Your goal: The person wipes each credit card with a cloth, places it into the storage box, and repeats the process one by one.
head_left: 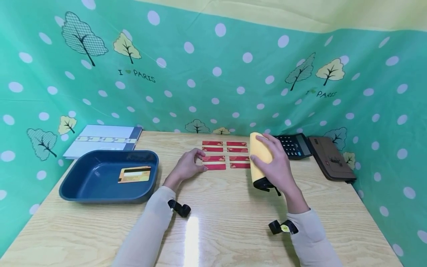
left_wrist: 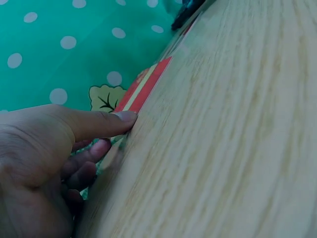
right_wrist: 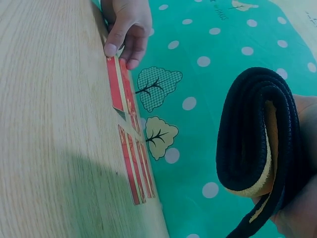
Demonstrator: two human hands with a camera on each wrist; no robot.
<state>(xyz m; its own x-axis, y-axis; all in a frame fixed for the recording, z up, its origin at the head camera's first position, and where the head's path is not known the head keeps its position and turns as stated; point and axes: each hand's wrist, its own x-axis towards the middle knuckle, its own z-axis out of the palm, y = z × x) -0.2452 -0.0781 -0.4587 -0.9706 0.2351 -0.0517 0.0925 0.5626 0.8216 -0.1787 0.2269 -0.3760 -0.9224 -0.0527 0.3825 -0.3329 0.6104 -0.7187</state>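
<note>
Red cards (head_left: 233, 158), four by my reading, are lying in two rows of two near the middle of the table's (head_left: 227, 230) far edge. The left hand (head_left: 187, 165) is pinching the near-left card (head_left: 214, 162), thumb at its near corner, fingers curled at the far one. The right hand (head_left: 278, 165) is gripping a folded yellow cloth (head_left: 259, 157) with a black underside, just beside the right-hand pair; contact with the table: cannot tell.

Progress (judged): the grid is looking complete and nearly straight, the held card perhaps getting a last adjustment. Whether any card is already wiped is not showing. A gold card (head_left: 134, 174) is lying apart in the blue tray (head_left: 95, 181), seemingly left out of the grid.

Surroundings: the tray is sitting toward the table's left edge, a pale folder (head_left: 105, 140) lying behind it at the far-left corner. A calculator (head_left: 294, 146) and brown case (head_left: 331, 157) are lying toward the far-right corner. Green dotted curtain (head_left: 213, 85) is hanging behind and at both sides; a light streak is glaring on the near wood.
</note>
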